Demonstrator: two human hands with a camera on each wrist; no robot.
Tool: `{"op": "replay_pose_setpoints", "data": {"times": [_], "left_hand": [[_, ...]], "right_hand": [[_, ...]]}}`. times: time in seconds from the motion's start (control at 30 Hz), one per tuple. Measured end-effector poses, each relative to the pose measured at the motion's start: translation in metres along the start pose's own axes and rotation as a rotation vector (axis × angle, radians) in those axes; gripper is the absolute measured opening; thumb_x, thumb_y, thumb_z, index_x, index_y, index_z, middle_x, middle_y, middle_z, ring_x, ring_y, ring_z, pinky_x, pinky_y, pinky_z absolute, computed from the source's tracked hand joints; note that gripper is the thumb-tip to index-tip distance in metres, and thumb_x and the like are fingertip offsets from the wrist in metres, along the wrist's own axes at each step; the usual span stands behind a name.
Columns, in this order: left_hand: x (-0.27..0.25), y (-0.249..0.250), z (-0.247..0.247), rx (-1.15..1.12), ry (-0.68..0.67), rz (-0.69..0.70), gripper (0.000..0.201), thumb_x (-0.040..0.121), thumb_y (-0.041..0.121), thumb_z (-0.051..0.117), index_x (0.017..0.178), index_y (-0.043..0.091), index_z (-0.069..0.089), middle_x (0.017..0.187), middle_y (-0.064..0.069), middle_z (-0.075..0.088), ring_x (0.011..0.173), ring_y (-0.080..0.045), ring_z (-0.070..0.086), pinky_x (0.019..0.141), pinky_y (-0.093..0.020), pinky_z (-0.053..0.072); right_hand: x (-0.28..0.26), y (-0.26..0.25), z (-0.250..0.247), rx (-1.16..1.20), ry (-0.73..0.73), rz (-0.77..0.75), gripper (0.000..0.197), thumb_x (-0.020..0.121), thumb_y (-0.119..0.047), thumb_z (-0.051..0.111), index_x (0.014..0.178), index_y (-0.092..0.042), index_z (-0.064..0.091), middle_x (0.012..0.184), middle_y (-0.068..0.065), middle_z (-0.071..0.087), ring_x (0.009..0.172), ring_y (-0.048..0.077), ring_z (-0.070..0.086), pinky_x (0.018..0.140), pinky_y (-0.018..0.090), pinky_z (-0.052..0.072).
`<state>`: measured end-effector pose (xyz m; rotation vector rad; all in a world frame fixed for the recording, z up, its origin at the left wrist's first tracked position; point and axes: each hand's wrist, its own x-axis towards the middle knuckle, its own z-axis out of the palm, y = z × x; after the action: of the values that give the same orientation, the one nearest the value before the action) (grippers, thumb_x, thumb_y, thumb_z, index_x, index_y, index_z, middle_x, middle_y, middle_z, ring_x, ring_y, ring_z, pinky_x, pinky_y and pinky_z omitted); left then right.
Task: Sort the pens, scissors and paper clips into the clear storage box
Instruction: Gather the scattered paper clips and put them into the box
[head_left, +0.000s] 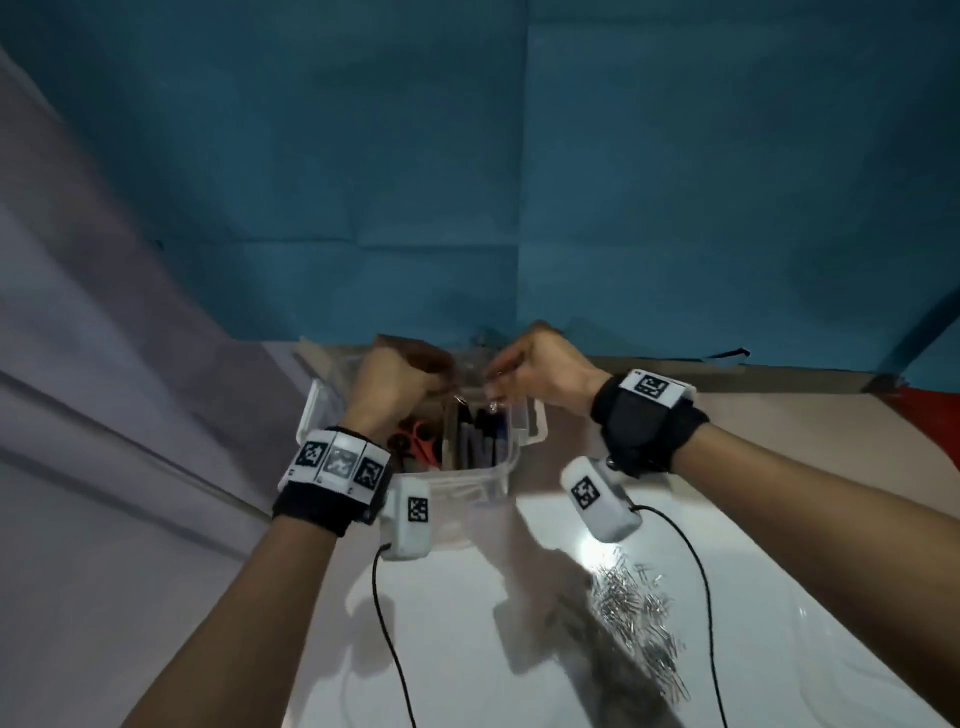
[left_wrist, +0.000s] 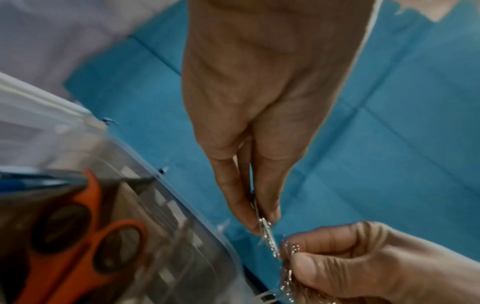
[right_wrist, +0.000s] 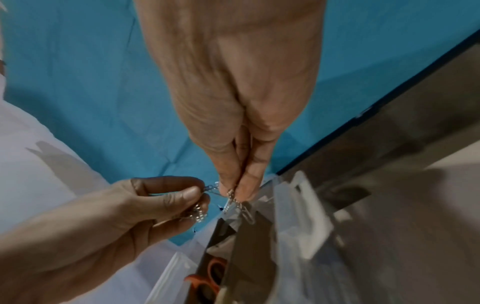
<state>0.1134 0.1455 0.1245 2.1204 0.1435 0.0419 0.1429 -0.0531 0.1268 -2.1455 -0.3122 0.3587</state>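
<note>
The clear storage box (head_left: 511, 452) stands at the table's far edge. Orange scissors (head_left: 422, 439) lie in its left compartment and dark pens (head_left: 480, 441) in the one beside it. Both hands hover over the box. My left hand (left_wrist: 262, 221) pinches a tangle of silver paper clips (left_wrist: 270, 240) between thumb and fingertips. My right hand (right_wrist: 235, 192) pinches the other end of the tangle, and a few clips (right_wrist: 244, 209) dangle over the box rim. More clips are bunched in the curled fingers of each hand. A loose pile of paper clips (head_left: 639, 618) lies on the white table at the near right.
A blue backdrop (head_left: 519, 182) rises just behind the box. A brown strip (head_left: 727, 371) runs along the table's far edge. Black cables (head_left: 389, 623) hang from both wrist cameras over the white table (head_left: 467, 649). A pale wall stands on the left.
</note>
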Motion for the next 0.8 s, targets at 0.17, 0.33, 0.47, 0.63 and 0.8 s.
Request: {"op": "replay_pose_setpoints", "data": {"times": [0.17, 0.33, 0.47, 0.63, 0.8], "left_hand": [[0.043, -0.035, -0.013, 0.228, 0.065, -0.197, 0.017, 0.079, 0.03, 0.08, 0.086, 0.015, 0.079, 0.092, -0.005, 0.077, 0.092, -0.016, 0.071, 0.07, -0.022, 0.045], [0.083, -0.089, 0.003, 0.378, 0.082, -0.185, 0.041, 0.055, 0.065, 0.043, 0.076, 0.045, 0.073, 0.099, 0.002, 0.078, 0.091, -0.02, 0.073, 0.087, -0.036, 0.058], [0.06, -0.052, -0.003, 0.345, 0.04, -0.146, 0.036, 0.084, 0.017, 0.051, 0.092, 0.037, 0.08, 0.108, -0.001, 0.077, 0.097, -0.022, 0.072, 0.089, -0.037, 0.059], [0.034, -0.008, 0.005, 0.386, 0.084, -0.021, 0.021, 0.082, 0.003, 0.066, 0.094, 0.011, 0.081, 0.102, -0.014, 0.077, 0.101, -0.026, 0.072, 0.087, -0.029, 0.055], [-0.006, 0.021, 0.029, 0.296, -0.09, 0.066, 0.016, 0.085, 0.003, 0.061, 0.077, 0.007, 0.075, 0.068, -0.013, 0.074, 0.06, -0.02, 0.075, 0.059, -0.033, 0.06]], "right_hand": [[0.059, -0.031, 0.046, -0.129, 0.065, 0.019, 0.02, 0.076, -0.009, 0.081, 0.096, -0.007, 0.08, 0.089, 0.005, 0.078, 0.081, 0.013, 0.071, 0.068, 0.017, 0.049], [0.09, -0.03, 0.072, -0.208, 0.102, 0.078, 0.02, 0.084, -0.01, 0.068, 0.102, -0.008, 0.077, 0.108, 0.011, 0.075, 0.106, 0.026, 0.068, 0.086, 0.025, 0.053], [0.088, -0.028, 0.066, -0.222, 0.081, 0.053, 0.023, 0.086, -0.005, 0.066, 0.106, -0.006, 0.076, 0.112, 0.012, 0.074, 0.109, 0.025, 0.067, 0.091, 0.028, 0.053], [0.062, -0.023, 0.036, -0.161, 0.098, 0.064, 0.021, 0.076, 0.008, 0.069, 0.091, -0.004, 0.079, 0.094, 0.011, 0.076, 0.091, 0.024, 0.072, 0.086, 0.037, 0.059], [0.005, -0.006, -0.004, 0.107, -0.037, 0.086, 0.01, 0.083, 0.007, 0.068, 0.076, 0.002, 0.071, 0.071, 0.025, 0.069, 0.053, 0.025, 0.069, 0.051, 0.03, 0.058]]}}
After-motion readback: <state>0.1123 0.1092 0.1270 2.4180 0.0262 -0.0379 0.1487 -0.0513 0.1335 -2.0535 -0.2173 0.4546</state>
